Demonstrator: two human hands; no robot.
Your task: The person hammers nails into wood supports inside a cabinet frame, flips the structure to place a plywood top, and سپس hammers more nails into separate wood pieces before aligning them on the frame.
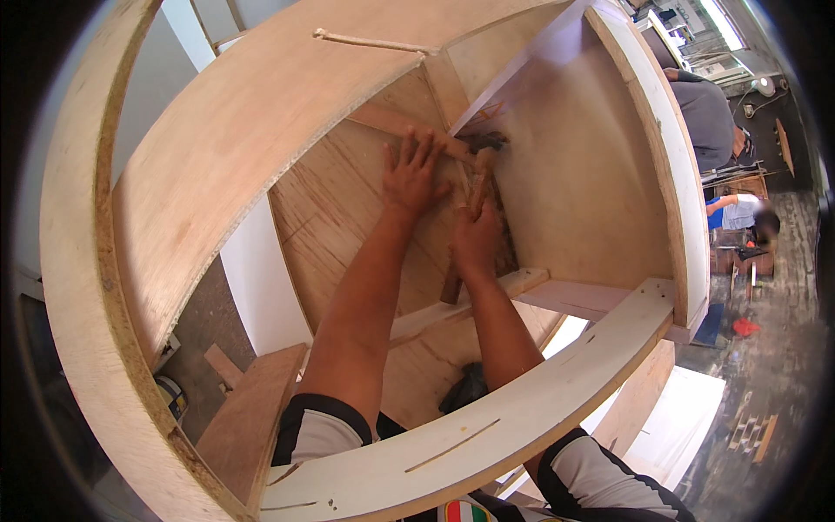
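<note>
My left hand (412,178) lies with its fingers spread against the inside of a curved wooden frame, its fingertips at a wooden strip (383,119) along the inner plywood panel (335,204). Beside it, my right hand (477,242) is wrapped round the wooden handle of a hammer (452,285). The handle's end sticks out below my fist. Its dark head is close to the inner corner, beside the smooth side panel (583,165), and partly lost in shadow. Both forearms reach in over a white curved rail (470,444).
A curved plywood band (200,165) arches over the left side, with a thin stick (374,41) on it. Another curved rim (78,261) stands further left. A dark bag-like thing (465,389) lies below my right forearm. Two other people (703,117) are at the right.
</note>
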